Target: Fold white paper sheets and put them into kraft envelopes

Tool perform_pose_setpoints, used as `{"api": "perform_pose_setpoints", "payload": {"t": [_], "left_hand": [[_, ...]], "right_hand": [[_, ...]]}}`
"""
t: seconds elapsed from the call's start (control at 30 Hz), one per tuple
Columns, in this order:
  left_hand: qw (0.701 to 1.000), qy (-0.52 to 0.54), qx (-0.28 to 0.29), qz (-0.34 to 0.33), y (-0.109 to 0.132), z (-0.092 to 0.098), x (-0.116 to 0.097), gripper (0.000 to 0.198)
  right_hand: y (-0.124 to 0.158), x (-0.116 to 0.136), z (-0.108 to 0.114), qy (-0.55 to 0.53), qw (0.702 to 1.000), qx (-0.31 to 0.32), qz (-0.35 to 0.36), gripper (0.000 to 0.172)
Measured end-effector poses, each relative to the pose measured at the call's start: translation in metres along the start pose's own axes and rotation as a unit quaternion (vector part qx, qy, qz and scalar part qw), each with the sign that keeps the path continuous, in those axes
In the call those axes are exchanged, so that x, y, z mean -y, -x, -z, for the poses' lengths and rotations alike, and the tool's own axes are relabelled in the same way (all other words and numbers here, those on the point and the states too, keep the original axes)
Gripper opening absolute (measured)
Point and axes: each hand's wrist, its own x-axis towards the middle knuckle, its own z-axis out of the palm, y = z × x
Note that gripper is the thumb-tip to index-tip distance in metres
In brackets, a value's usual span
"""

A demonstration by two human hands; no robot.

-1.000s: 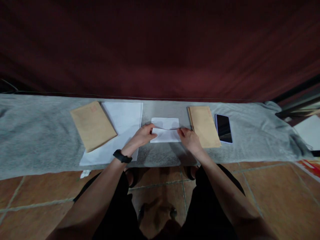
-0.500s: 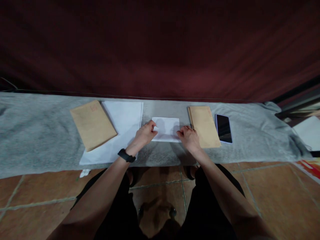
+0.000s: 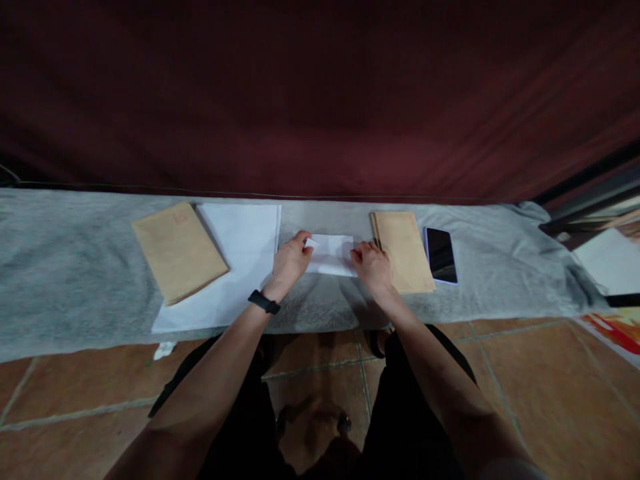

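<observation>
Between both hands, folded white paper (image 3: pixel 331 255) lies flat.

The picture is dim and grainy. Weak overhead light brightens the grey felt cloth (image 3: pixel 75 267) and the flat white paper sheets (image 3: pixel 240 240); the dark red fabric curtain (image 3: pixel 320 100) is murky. The left hand (image 3: pixel 291 260) and right hand (image 3: pixel 373 267) cast soft shadows toward the lower frame. The frame edges bow.

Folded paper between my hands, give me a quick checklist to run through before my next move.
1. Left hand on left end of folded paper: ok.
2. Right hand on its right end: ok.
3. Paper lying on grey cloth: ok.
4. Paper apart from right brown envelope: ok.
5. Edges lined up: cannot tell, hands cover the ends.
6. Phone apart from both hands: ok.
</observation>
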Motion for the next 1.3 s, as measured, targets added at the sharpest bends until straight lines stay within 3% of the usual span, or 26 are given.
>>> {"api": "perform_pose_setpoints", "payload": {"t": [0.2, 0.43, 0.6, 0.73, 0.9, 1.07, 1.3], "left_hand": [[1.0, -0.018, -0.016, 0.007, -0.004, -0.003, -0.01, 0.04], [1.0, -0.016, -0.027, 0.004, -0.007, -0.006, -0.013, 0.041], [0.999, -0.018, -0.046, 0.001, -0.009, -0.01, -0.013, 0.041], [0.998, -0.014, -0.061, 0.003, -0.009, -0.014, -0.013, 0.04], [0.997, -0.011, -0.071, 0.007, -0.009, -0.015, -0.014, 0.041], [0.997, 0.009, -0.072, 0.015, -0.008, -0.012, -0.016, 0.045], [0.995, 0.023, -0.089, 0.026, -0.01, -0.013, -0.017, 0.045]], "right_hand": [[-0.002, -0.002, 0.0, -0.01, 0.998, -0.061, 0.016, 0.023], [0.002, -0.006, 0.01, -0.074, 0.992, -0.081, 0.066, 0.034], [0.011, 0.005, 0.011, -0.122, 0.977, -0.044, 0.172, 0.038], [0.025, 0.019, -0.002, -0.094, 0.967, 0.016, 0.236, 0.044], [0.037, 0.026, -0.016, -0.046, 0.972, 0.037, 0.226, 0.057], [0.036, 0.029, -0.013, -0.039, 0.979, 0.005, 0.199, 0.056], [0.037, 0.034, -0.02, -0.026, 0.978, 0.01, 0.206, 0.056]]}}
